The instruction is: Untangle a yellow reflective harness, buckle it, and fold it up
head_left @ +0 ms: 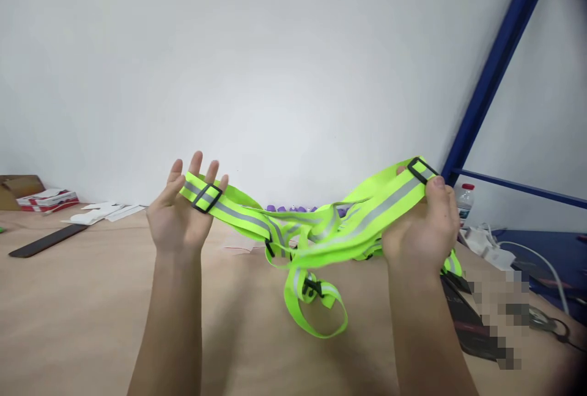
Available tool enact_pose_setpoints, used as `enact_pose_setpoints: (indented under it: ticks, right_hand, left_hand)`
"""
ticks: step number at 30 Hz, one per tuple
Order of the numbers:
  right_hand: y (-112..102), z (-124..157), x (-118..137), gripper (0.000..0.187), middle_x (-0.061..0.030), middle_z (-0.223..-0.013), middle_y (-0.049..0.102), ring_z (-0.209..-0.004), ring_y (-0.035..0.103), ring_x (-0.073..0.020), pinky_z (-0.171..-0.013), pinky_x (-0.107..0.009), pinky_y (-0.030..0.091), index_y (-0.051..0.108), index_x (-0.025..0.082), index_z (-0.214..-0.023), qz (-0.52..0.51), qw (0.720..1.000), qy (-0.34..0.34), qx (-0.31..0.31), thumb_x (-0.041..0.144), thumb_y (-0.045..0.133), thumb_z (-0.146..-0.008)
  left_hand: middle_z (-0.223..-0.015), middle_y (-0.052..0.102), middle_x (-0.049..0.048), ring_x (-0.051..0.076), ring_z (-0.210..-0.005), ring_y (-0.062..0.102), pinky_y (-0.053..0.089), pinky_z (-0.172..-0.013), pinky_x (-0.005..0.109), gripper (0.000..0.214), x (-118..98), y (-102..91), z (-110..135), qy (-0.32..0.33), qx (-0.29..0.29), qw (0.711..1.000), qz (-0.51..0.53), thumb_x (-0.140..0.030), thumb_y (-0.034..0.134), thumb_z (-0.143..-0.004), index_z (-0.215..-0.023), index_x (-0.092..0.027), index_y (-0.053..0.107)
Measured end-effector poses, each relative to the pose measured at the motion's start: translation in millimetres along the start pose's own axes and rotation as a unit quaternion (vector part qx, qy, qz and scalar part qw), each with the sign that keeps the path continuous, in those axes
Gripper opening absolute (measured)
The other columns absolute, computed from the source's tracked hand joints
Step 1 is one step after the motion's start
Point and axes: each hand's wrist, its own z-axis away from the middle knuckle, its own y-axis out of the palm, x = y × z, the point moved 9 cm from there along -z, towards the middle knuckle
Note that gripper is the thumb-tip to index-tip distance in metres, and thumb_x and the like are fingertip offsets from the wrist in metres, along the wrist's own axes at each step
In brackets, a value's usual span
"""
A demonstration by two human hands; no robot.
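Above the table [68,316], I hold the reflective strap harness [385,203] wide, probably so its webbing spreads: my left hand [181,225] splayed behind one strap, my right hand [424,231] pinching beside a slider buckle [417,175].

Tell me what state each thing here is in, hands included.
Green harness: held up between both hands, sagging.
Left hand: open, fingers raised, harness across them.
Right hand: closed on the harness.
Lower black buckle: fastened or not, unclear.
Bottle: upright, red cap on.
Dark strip: lying flat.
White papers: lying overlapped.
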Motion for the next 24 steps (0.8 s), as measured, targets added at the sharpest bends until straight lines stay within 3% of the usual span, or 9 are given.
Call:
enact_pose_setpoints:
  ticks: [3,6,8,10,13,15,18,21,24]
  right_hand:
    - [7,1,-4,0.024,0.0023,-0.085,0.065,-0.093,0.064,-0.0184,-0.084,-0.034,0.053,0.050,0.025,-0.067,-0.027,0.999,0.006,0.041,0.030,0.067,-0.083]
    - [13,3,-11,0.017,0.0018,-0.088,0.066,-0.097,0.065,-0.0188,-0.088,-0.035,0.053,0.057,0.025,-0.073,-0.014,0.996,0.024,0.080,0.033,0.067,-0.084]
    - [13,3,-16,0.012,0.0003,-0.093,0.068,-0.101,0.066,-0.0202,-0.090,-0.035,0.053,0.063,0.024,-0.080,0.010,0.996,0.038,0.086,0.035,0.067,-0.085]
    - [11,4,-23,0.015,-0.0025,-0.101,0.070,-0.107,0.066,-0.0228,-0.090,-0.037,0.055,0.069,0.024,-0.088,0.023,0.994,0.063,0.086,0.038,0.065,-0.086]
    - [14,8,-32,0.027,-0.0077,-0.112,0.072,-0.115,0.065,-0.0273,-0.090,-0.042,0.058,0.073,0.021,-0.095,0.052,0.988,0.094,0.110,0.043,0.060,-0.088]
    - [18,11,-34,0.030,-0.0088,-0.116,0.072,-0.118,0.065,-0.0286,-0.091,-0.043,0.058,0.074,0.021,-0.099,0.087,0.983,0.086,0.133,0.045,0.059,-0.089]
    - [24,16,-36,0.035,-0.0074,-0.125,0.071,-0.122,0.064,-0.0293,-0.097,-0.045,0.056,0.073,0.024,-0.111,0.137,0.974,0.068,0.166,0.048,0.061,-0.089]
    - [29,22,-39,0.046,-0.0080,-0.133,0.068,-0.125,0.063,-0.0304,-0.103,-0.049,0.052,0.065,0.027,-0.129,0.155,0.964,0.081,0.199,0.051,0.061,-0.090]
    - [30,24,-39,0.057,-0.0097,-0.136,0.067,-0.124,0.064,-0.0308,-0.106,-0.052,0.049,0.055,0.029,-0.141,0.152,0.962,0.089,0.207,0.052,0.064,-0.089]
  left_hand:
    - [-0.164,0.032,0.0058,0.037,-0.125,0.063,0.058,-0.097,0.052,0.078,6,12.7,7,-0.030,0.070,0.992,-0.101,-0.017,0.075,-0.074,-0.140,-0.045,0.043]
    - [-0.168,0.019,0.0122,0.039,-0.124,0.063,0.057,-0.095,0.054,0.104,17,26.8,22,-0.072,0.154,0.952,-0.253,-0.015,0.076,-0.073,-0.155,-0.048,0.022]
    - [-0.166,0.027,0.0139,0.038,-0.124,0.063,0.057,-0.096,0.052,0.101,23,33.1,31,-0.084,0.207,0.911,-0.347,-0.019,0.077,-0.076,-0.158,-0.044,0.024]
    - [-0.155,0.047,0.0138,0.034,-0.118,0.068,0.060,-0.091,0.046,0.088,30,35.0,37,-0.097,0.249,0.869,-0.416,-0.023,0.074,-0.080,-0.156,-0.038,0.033]
    - [-0.115,0.074,0.0115,0.028,-0.088,0.077,0.063,-0.073,0.036,0.064,47,30.6,46,-0.165,0.304,0.804,-0.483,-0.027,0.062,-0.088,-0.150,-0.028,0.047]
    - [-0.092,0.077,0.0077,0.024,-0.071,0.075,0.061,-0.064,0.032,0.053,48,29.6,46,-0.168,0.310,0.780,-0.518,-0.028,0.059,-0.089,-0.142,-0.023,0.057]
    - [-0.076,0.074,0.0034,0.020,-0.062,0.071,0.057,-0.055,0.026,0.036,34,38.3,42,-0.124,0.284,0.815,-0.490,-0.033,0.060,-0.091,-0.124,-0.022,0.069]
    - [-0.059,0.067,-0.0013,0.017,-0.046,0.064,0.052,-0.043,0.024,0.032,24,40.7,34,-0.136,0.232,0.910,-0.315,-0.041,0.060,-0.092,-0.117,-0.022,0.067]
    - [-0.060,0.066,-0.0039,0.012,-0.046,0.064,0.053,-0.045,0.019,0.025,13,18.5,10,-0.096,0.105,0.981,-0.131,-0.035,0.065,-0.091,-0.113,-0.024,0.063]
